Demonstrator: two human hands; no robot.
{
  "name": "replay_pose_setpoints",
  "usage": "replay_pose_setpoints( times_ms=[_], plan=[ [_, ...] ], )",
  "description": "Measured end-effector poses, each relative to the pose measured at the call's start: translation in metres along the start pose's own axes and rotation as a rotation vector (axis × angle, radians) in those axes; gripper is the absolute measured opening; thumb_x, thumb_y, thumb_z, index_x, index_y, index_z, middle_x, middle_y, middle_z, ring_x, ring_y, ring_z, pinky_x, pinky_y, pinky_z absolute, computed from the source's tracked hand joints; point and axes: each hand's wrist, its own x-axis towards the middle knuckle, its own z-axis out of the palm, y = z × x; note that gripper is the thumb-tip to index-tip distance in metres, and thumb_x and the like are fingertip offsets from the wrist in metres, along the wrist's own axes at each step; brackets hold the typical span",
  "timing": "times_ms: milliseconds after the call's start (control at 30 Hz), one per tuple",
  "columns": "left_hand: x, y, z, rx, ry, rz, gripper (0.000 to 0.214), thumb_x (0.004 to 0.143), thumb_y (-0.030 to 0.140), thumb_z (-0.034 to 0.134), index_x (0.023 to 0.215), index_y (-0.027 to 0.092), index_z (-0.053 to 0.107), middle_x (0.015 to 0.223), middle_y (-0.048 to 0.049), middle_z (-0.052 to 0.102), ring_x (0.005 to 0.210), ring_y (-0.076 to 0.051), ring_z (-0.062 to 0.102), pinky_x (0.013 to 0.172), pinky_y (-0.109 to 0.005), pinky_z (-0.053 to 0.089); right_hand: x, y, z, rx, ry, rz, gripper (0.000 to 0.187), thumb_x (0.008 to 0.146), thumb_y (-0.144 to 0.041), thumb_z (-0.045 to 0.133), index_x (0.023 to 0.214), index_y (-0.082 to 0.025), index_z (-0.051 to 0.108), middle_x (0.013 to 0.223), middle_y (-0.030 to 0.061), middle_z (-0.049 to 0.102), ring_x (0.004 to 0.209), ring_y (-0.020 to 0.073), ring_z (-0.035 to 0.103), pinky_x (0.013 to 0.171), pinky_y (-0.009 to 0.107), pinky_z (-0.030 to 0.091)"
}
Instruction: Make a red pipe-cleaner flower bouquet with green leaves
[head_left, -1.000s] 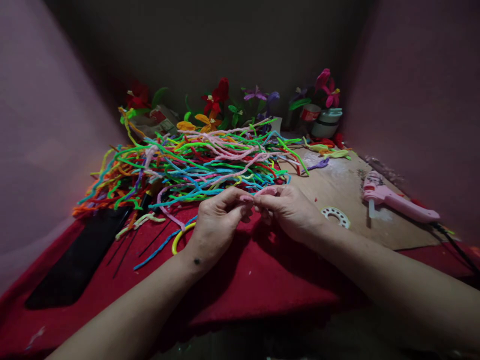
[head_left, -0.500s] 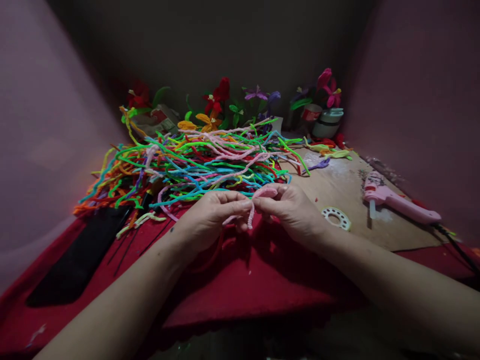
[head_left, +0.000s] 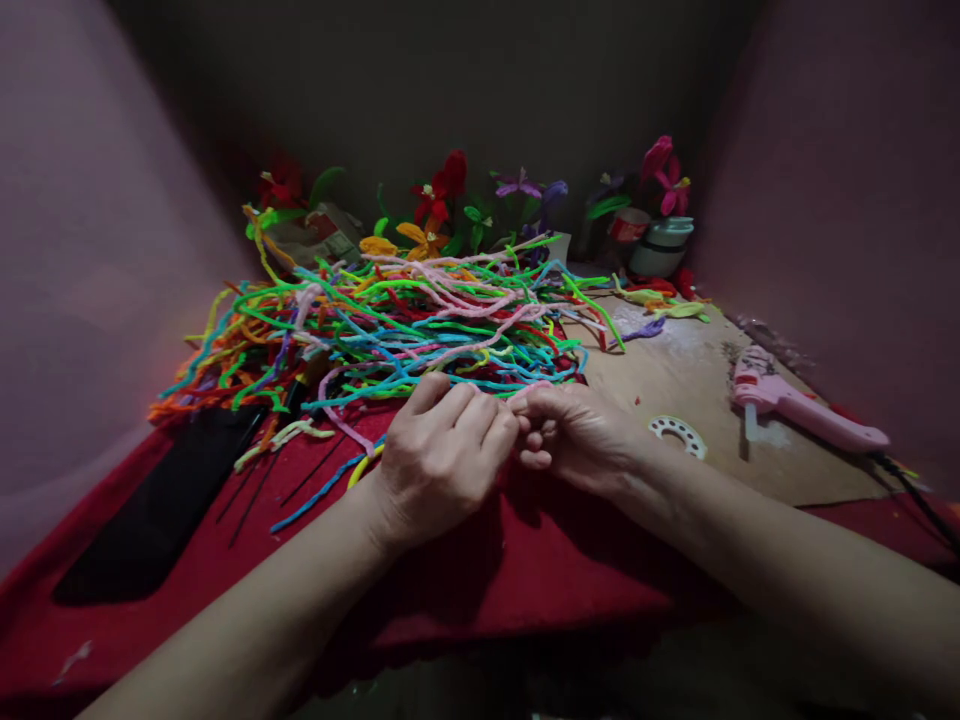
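Note:
Over the near side of the red cloth, my left hand (head_left: 450,450) is closed, turned with its back up and knuckles outward. Its fingertips meet those of my right hand (head_left: 581,432), which pinches a pink pipe cleaner (head_left: 537,388) between thumb and forefinger. Only a short bit of the pink piece shows above the right thumb; the part running into my left fist is hidden by the fingers. Just behind both hands lies a big heap of coloured pipe cleaners (head_left: 420,325). A blue pipe cleaner (head_left: 319,497) pokes out beside my left wrist.
A black flat object (head_left: 161,510) lies at the left. On the brown board (head_left: 720,465) at the right are a pink glue gun (head_left: 810,405) and a white ring with holes (head_left: 677,436). Pipe-cleaner flowers (head_left: 431,200) and a lidded jar (head_left: 661,246) stand behind the heap.
My left hand has rolled over from a pinch to a back-up fist, covering the hanging pink end. My right hand keeps its pinch. Blue and yellow pieces now show by my left wrist.

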Motion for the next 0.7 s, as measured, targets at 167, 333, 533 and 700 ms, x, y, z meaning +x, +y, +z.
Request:
replay_pose_setpoints(
  times_ms=[167,333,533,700],
  plan=[
    [0.000,-0.014,0.000,-0.390,0.175,-0.476,0.011,0.078,0.017,0.057,0.089,0.018,0.058,0.076,-0.0002,0.061,0.069,-0.013,0.055,0.070,-0.029,0.041,-0.003,-0.007,0.001,0.047,-0.101,-0.089,0.007,0.062,-0.014,0.060,0.058,-0.012,0.056,0.049,-0.0037,0.048,0.040,0.0046,0.036,0.037,0.018,0.024],
    [0.003,-0.026,0.001,-1.373,-0.079,-1.258,0.014,0.077,0.029,0.058,0.079,0.015,0.060,0.065,0.0015,0.057,0.051,-0.008,0.051,0.048,-0.019,0.040,-0.007,-0.008,-0.004,-0.108,-0.241,-0.211,0.010,0.068,-0.014,0.060,0.059,-0.013,0.056,0.045,-0.0053,0.043,0.040,0.0052,0.035,0.039,0.019,0.024],
    [0.001,-0.014,0.007,-2.162,-0.674,-1.178,0.022,0.073,0.029,0.060,0.066,0.009,0.064,0.053,-0.0059,0.062,0.037,-0.010,0.052,0.034,-0.018,0.039,-0.013,-0.008,-0.006,-0.351,-0.253,-0.360,0.004,0.073,-0.018,0.062,0.075,-0.015,0.062,0.062,-0.0004,0.061,0.051,0.0073,0.047,0.049,0.020,0.034],
    [-0.001,-0.013,0.004,-2.313,-0.662,-1.138,0.030,0.078,0.035,0.055,0.071,0.009,0.066,0.050,-0.0059,0.062,0.035,-0.011,0.052,0.034,-0.020,0.042,-0.016,-0.012,-0.004,-0.503,-0.077,-0.420,0.004,0.073,-0.019,0.060,0.071,-0.016,0.060,0.062,-0.0030,0.054,0.053,0.0062,0.044,0.050,0.019,0.032]
  ],
)
